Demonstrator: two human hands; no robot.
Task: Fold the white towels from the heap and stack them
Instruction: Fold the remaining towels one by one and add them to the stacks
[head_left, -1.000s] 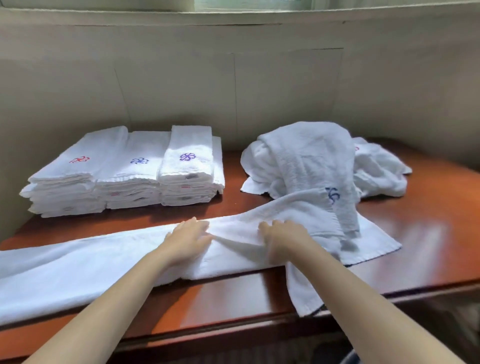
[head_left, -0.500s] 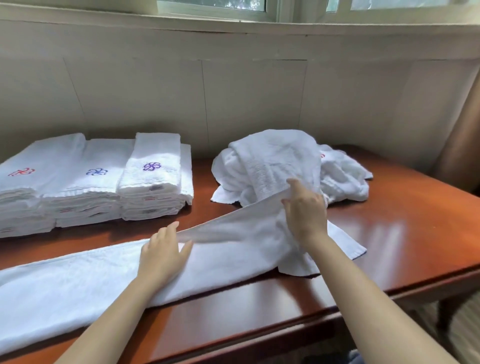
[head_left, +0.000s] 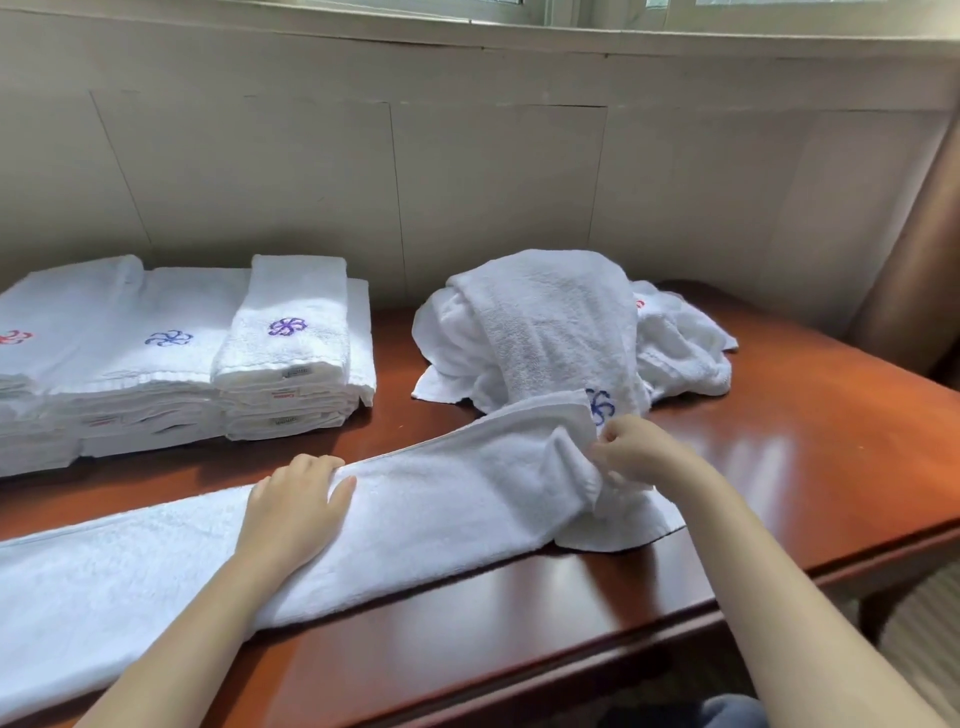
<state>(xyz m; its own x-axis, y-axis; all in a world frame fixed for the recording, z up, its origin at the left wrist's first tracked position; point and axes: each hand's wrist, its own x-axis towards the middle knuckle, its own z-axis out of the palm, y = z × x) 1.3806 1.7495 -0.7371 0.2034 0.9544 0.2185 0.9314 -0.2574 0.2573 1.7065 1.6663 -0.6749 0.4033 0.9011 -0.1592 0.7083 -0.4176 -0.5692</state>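
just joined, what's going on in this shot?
A person is mid-fold on a long white towel laid lengthwise across the wooden table. The left hand presses flat on the towel's middle, and the right hand pinches its bunched right end, lifted just in front of the heap of unfolded towels. Finished folded stacks sit at the back left against the wall.

Your left hand (head_left: 296, 512) and right hand (head_left: 641, 449) are bare, forearms (head_left: 769, 597) uncovered to the frame's edge, with blue-grey cloth (head_left: 732, 713) of your clothing showing below.
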